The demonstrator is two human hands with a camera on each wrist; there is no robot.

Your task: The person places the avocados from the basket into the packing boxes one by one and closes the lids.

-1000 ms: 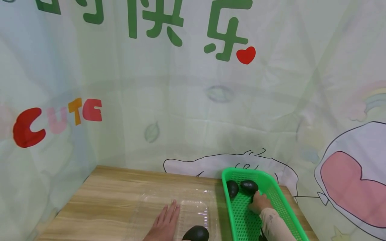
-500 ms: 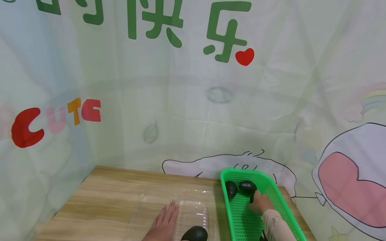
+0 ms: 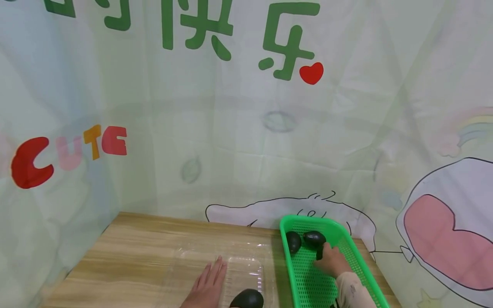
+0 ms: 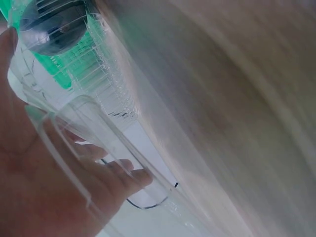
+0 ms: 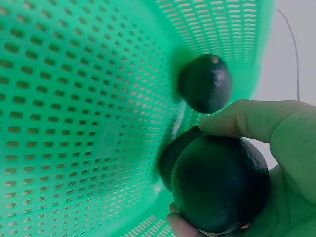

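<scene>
My right hand (image 3: 334, 262) reaches into a green perforated basket (image 3: 291, 273). In the right wrist view it grips a dark avocado (image 5: 219, 185) between thumb and fingers. A second avocado (image 5: 205, 84) lies by the basket's end wall, and a third is partly hidden behind the held one. My left hand (image 3: 208, 285) rests with straight fingers on a clear plastic container (image 3: 243, 266). Its rim crosses in front of the fingers (image 4: 133, 180) in the left wrist view. One avocado (image 3: 248, 298) sits in the container, cut off by the head view's lower edge.
Container and basket stand side by side on a wood-grain table (image 3: 131, 256), the basket on the right. A printed cloth backdrop (image 3: 231, 141) hangs close behind the table's back edge. Below the right sleeve (image 3: 352, 291), a small dark thing (image 3: 334, 304) shows in the basket.
The head view has turned slightly right, so the scene sits a little further left in it. Both hands keep nearly the same places at the container and the basket.
</scene>
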